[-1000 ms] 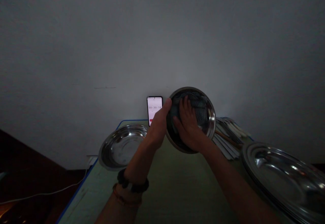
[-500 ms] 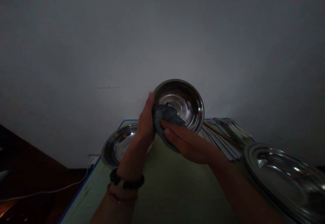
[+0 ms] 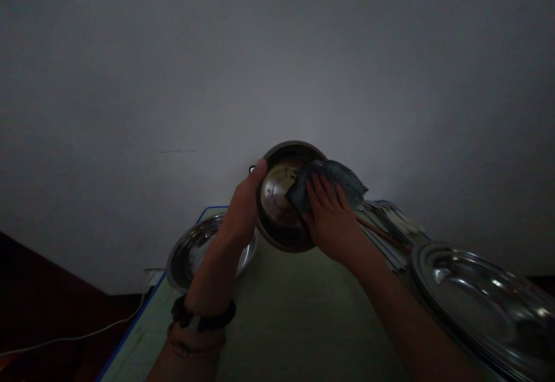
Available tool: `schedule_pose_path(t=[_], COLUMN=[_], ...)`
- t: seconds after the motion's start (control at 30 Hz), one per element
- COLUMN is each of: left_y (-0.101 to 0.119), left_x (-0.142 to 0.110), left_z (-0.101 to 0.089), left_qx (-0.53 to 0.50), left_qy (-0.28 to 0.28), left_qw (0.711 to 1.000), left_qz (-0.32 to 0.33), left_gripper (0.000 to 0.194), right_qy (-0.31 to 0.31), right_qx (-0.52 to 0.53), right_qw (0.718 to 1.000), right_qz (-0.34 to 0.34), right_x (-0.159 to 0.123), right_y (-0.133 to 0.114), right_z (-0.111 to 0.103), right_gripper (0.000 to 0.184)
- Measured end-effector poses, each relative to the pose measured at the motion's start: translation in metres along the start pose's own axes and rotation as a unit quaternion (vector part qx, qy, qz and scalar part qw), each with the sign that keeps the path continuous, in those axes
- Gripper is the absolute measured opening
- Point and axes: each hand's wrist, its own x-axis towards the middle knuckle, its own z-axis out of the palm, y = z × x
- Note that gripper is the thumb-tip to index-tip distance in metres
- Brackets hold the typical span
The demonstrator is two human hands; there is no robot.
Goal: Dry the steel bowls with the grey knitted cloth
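A shiny metal bowl (image 3: pixel 280 194) is held up above the table, tilted, with its bright round bottom facing me. My left hand (image 3: pixel 245 206) grips the bowl's left edge, thumb on the near face and the other fingers hidden behind. My right hand (image 3: pixel 329 214) presses a dark grey-green mesh-patterned cloth (image 3: pixel 347 180) against the bowl's right side. The right fingers lie spread along the cloth, and part of it sticks out past the rim.
On the light green, blue-edged table (image 3: pixel 299 312), a wide metal basin (image 3: pixel 184 255) stands at the left. Metal plates (image 3: pixel 477 307) are stacked at the right. Behind them lie flat utensils and a wooden stick (image 3: pixel 384 234). A grey wall (image 3: pixel 277 70) rises behind the table.
The bowl has turned in my left hand, shifting slightly left. My right hand and the cloth have moved from its lower left to its right side, and the right fingers are now more spread.
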Motion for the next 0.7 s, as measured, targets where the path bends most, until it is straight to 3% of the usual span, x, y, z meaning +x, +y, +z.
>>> schedule_pose_path(t=[0.1,0.23,0.43,0.6,0.7], left_y=[-0.007,-0.017,-0.02,-0.008,0.001], left_x=[0.001,0.0,0.0,0.001,0.0], left_z=[0.005,0.014,0.015,0.013,0.017], left_qx=[-0.013,-0.068,-0.126,-0.16,-0.174], left_qy=[-0.038,-0.05,-0.034,-0.02,0.003], left_qw=[0.999,0.993,0.984,0.979,0.975], left_qz=[-0.033,-0.079,-0.123,-0.123,-0.136], left_gripper=[0.046,0.05,0.052,0.047,0.049], right_qy=[0.028,0.015,-0.071,-0.147,-0.172], right_qx=[0.039,0.198,0.444,0.512,0.517], right_qw=[0.999,0.98,0.89,0.835,0.824], right_qz=[0.014,0.014,-0.079,-0.138,-0.154], right_x=[0.005,0.01,0.005,0.003,0.003], right_y=[0.0,-0.007,-0.028,-0.035,-0.031], right_z=[0.003,-0.001,-0.02,-0.035,-0.042], right_gripper=[0.058,0.062,0.066,0.063,0.061])
